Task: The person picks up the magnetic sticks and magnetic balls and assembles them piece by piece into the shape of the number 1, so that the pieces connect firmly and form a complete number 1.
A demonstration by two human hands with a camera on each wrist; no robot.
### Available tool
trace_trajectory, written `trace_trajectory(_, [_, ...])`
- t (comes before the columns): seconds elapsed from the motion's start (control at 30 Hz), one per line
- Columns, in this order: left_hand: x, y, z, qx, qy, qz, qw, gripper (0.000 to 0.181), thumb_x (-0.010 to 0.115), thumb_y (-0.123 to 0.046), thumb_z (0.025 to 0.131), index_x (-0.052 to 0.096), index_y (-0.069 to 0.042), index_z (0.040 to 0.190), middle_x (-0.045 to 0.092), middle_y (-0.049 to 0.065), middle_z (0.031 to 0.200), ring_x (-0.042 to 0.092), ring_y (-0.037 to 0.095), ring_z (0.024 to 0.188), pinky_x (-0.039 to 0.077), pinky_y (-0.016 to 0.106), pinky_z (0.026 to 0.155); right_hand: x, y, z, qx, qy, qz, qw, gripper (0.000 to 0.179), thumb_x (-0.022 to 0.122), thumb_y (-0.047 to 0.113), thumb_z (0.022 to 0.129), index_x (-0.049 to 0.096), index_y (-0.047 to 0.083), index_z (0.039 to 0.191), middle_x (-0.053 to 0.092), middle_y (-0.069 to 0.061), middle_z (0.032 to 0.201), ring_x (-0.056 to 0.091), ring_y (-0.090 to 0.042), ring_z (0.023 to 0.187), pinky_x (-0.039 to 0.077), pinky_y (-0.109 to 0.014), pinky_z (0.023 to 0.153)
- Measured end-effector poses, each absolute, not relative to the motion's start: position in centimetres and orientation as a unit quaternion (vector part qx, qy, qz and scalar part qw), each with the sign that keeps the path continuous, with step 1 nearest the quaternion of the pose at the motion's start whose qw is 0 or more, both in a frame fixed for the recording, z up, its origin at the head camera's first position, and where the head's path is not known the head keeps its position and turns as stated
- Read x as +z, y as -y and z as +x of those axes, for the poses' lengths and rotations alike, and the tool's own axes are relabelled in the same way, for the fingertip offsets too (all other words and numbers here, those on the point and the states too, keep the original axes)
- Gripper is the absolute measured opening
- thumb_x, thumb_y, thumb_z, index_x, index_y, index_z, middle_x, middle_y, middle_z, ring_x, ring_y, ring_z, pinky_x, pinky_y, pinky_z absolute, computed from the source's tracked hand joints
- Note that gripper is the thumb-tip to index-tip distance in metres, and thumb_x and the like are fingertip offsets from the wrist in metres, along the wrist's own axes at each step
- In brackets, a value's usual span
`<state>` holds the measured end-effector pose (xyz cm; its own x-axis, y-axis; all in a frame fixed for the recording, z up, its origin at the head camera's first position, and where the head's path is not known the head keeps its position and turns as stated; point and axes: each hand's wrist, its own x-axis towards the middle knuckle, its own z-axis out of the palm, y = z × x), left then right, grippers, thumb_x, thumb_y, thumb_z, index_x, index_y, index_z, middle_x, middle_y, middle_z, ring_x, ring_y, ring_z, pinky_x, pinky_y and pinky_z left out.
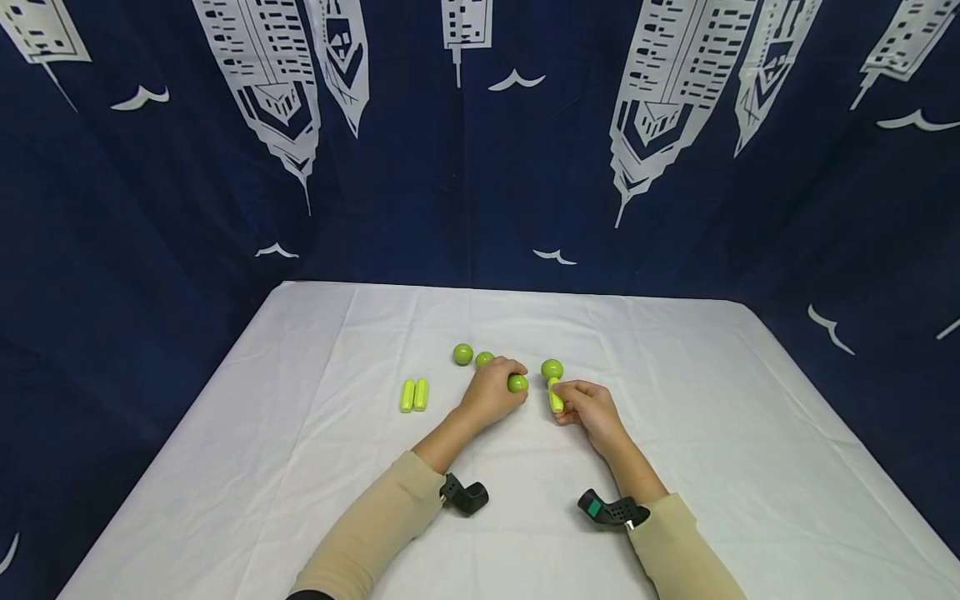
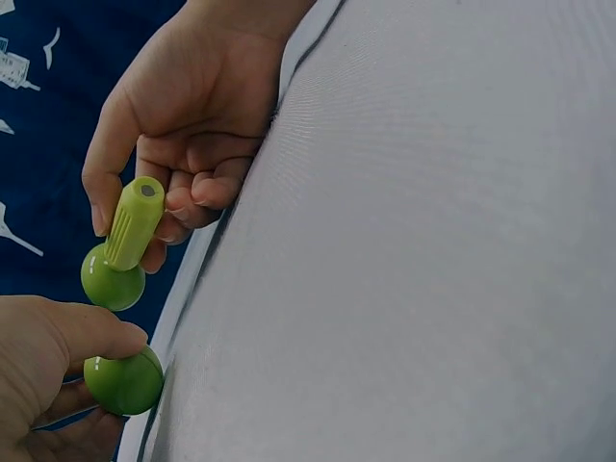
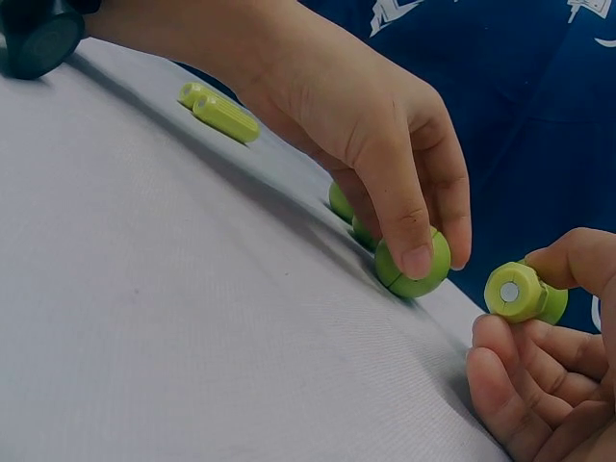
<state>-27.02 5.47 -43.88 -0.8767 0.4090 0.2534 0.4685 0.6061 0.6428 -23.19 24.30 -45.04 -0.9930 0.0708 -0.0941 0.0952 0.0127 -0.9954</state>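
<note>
Thumb and fingers of my left hand (image 1: pixel 492 392) pinch a green ball (image 3: pixel 414 269) low over the white tabletop. To its right, my right hand (image 1: pixel 594 408) holds a ribbed yellow-green rod (image 2: pixel 135 223) between thumb and fingers. A second green ball (image 1: pixel 552 368) sits against the far end of that rod. The rod's near end shows a small grey disc (image 3: pixel 510 292). A narrow gap separates the left hand's ball from the ball on the rod. Whether the left hand's ball touches the cloth, I cannot tell.
Two more green balls lie beyond my left hand, one at the left (image 1: pixel 462 354) and one partly hidden by that hand (image 1: pixel 484 358). Left of it, two yellow-green rods (image 1: pixel 421 394) lie side by side. A dark blue printed curtain (image 1: pixel 465 183) hangs behind the white-covered table (image 1: pixel 337 467).
</note>
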Motion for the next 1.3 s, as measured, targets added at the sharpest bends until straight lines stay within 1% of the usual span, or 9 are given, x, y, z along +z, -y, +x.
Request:
trace_trajectory(0.27, [-44.1,-5.4,-27.1,-0.376,0.893,-0.243,0.047,0.031,0.076,-0.012,0.083,0.069,-0.004,0.112,0.064,0.007,0.107,0.058,0.017,0.094,0.049,0.028,0.082,-44.9,-24.2,-23.0,-0.698,-0.713,0.063,0.007,0.024,0.062,0.008,0.092,0.063,-0.014,0.102,0.058,-0.002,0.063,0.059,-0.009,0.053,0.054,-0.022,0.052])
trace_trajectory(0.7, [-44.0,-5.6,-26.9,-0.405,0.882,-0.237,0.048,0.031,0.078,-0.013,0.082,0.069,-0.003,0.110,0.066,0.008,0.108,0.060,0.018,0.096,0.049,0.028,0.084,-44.6,-24.1,-22.9,-0.706,-0.705,0.065,0.014,0.024,0.062,0.009,0.094,0.062,-0.013,0.103,0.059,-0.002,0.065,0.058,-0.009,0.054,0.054,-0.022,0.052])
trace_trajectory(0.87, [-43.9,-5.5,-26.9,-0.424,0.876,-0.228,0.035,0.031,0.079,-0.015,0.082,0.070,-0.004,0.109,0.066,0.006,0.105,0.058,0.015,0.090,0.049,0.025,0.079,-44.7,-24.1,-23.0,-0.701,-0.710,0.063,0.011,0.025,0.062,0.009,0.093,0.062,-0.014,0.103,0.059,-0.002,0.065,0.058,-0.009,0.054,0.053,-0.021,0.052])
trace_trajectory(1.03, [-43.8,-5.4,-26.7,-0.448,0.863,-0.233,0.027,0.030,0.079,-0.013,0.080,0.070,-0.002,0.107,0.067,0.005,0.099,0.057,0.014,0.086,0.049,0.024,0.076,-44.8,-24.1,-23.0,-0.697,-0.714,0.061,0.008,0.025,0.062,0.010,0.093,0.063,-0.013,0.102,0.058,-0.002,0.064,0.058,-0.009,0.053,0.053,-0.021,0.052])
trace_trajectory(1.3, [-43.6,-5.3,-25.8,-0.494,0.841,-0.221,-0.009,0.028,0.078,-0.013,0.081,0.070,-0.002,0.106,0.069,0.005,0.099,0.061,0.015,0.088,0.051,0.026,0.077,-44.7,-24.1,-22.9,-0.697,-0.715,0.062,0.009,0.028,0.062,0.009,0.093,0.060,-0.016,0.105,0.058,-0.002,0.063,0.058,-0.009,0.053,0.053,-0.021,0.052])
